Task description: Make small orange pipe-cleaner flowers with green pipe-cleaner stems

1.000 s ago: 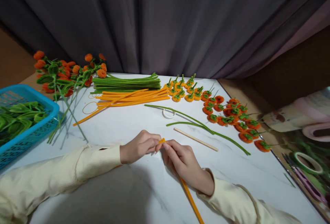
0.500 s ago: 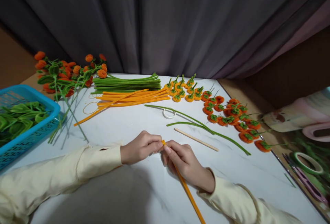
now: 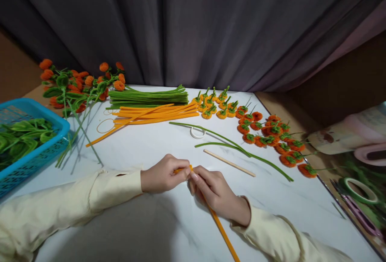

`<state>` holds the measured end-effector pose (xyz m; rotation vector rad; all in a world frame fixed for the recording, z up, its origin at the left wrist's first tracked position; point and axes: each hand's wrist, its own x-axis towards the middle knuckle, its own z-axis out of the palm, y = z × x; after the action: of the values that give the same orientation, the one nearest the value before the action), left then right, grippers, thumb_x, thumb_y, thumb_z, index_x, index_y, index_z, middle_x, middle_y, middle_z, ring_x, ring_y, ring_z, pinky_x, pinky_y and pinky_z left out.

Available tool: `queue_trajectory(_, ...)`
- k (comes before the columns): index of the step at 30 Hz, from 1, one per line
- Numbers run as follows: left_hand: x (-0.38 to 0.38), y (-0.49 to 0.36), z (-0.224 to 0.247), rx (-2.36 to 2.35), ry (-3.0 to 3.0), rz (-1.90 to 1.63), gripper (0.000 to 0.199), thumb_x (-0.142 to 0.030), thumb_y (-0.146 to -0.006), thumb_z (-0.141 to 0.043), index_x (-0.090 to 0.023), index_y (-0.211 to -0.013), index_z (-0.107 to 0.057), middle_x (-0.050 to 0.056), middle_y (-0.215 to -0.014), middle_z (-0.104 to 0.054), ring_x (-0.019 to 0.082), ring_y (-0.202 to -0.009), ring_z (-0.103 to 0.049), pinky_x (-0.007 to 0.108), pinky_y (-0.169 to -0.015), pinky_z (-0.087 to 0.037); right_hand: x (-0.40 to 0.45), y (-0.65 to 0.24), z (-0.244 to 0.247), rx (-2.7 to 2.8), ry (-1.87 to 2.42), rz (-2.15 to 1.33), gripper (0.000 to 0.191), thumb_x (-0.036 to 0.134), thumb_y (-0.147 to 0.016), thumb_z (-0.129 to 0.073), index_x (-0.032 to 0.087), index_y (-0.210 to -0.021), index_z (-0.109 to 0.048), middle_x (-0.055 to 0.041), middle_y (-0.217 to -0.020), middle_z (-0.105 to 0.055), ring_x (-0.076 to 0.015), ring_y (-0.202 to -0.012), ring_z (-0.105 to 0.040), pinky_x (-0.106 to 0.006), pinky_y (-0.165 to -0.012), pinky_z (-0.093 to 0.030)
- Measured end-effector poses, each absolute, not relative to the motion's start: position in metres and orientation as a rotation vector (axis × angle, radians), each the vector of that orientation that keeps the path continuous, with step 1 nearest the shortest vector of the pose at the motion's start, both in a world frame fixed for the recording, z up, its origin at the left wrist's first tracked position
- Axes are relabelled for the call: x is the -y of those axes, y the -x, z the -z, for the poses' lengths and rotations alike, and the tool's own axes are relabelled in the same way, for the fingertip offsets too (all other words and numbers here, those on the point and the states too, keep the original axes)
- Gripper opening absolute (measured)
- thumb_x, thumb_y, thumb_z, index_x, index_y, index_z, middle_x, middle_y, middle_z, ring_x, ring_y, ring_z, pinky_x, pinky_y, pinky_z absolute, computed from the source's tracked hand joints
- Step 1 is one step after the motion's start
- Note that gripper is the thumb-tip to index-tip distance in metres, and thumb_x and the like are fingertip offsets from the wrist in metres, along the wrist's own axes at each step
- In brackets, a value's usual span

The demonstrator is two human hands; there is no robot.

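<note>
My left hand (image 3: 165, 175) and my right hand (image 3: 215, 189) meet fingertip to fingertip over the white table, both closed on an orange pipe cleaner (image 3: 222, 232). Its long tail runs from under my right hand down to the bottom edge, and a small orange bit shows between the fingertips. Beyond my hands lie a wooden stick (image 3: 229, 162), two green pipe cleaners (image 3: 265, 164) and a white ring (image 3: 198, 133). Further back are a bundle of orange pipe cleaners (image 3: 157, 114) and a bundle of green ones (image 3: 147, 97).
A blue basket (image 3: 33, 161) of green leaves stands at the left, near orange flowers on stems (image 3: 80, 89). Small yellow-orange pumpkins (image 3: 221, 114) and darker orange ones (image 3: 271, 129) sit back right. Green tape (image 3: 358, 190) and pink-handled scissors (image 3: 362, 215) lie at the right edge.
The fingers of my left hand have shifted slightly on the orange pipe cleaner, and more orange shows between them. My right hand stays almost in place.
</note>
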<state>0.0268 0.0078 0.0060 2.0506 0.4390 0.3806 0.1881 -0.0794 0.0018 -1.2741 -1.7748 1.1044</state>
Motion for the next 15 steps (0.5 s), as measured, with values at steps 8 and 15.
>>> queue_trajectory(8,-0.0075,-0.0271,-0.0042,-0.470,-2.075,-0.342,0.027,-0.024,-0.086,-0.036,-0.018,-0.060,-0.036,-0.007,-0.051,-0.031,0.007,-0.047,-0.031,0.018,-0.048,-0.027,0.0798,-0.1867,0.0000,1.744,1.315,-1.087,0.035,0.034,-0.097,-0.029,0.020,-0.070,-0.046,0.0048,-0.051,-0.045,-0.0090,-0.046,-0.043,-0.022,-0.055,-0.037)
queue_trajectory(15,-0.0008,-0.0272,-0.0070,-0.586,-2.140,-0.390,0.027,-0.026,-0.091,-0.032,-0.018,-0.067,-0.042,-0.005,-0.058,-0.040,0.008,-0.053,-0.040,0.019,-0.054,-0.032,0.0778,-0.1866,-0.0010,1.596,1.356,-1.128,0.034,0.036,-0.096,-0.034,0.019,-0.069,-0.048,0.0049,-0.049,-0.047,-0.0090,-0.045,-0.044,-0.022,-0.053,-0.037)
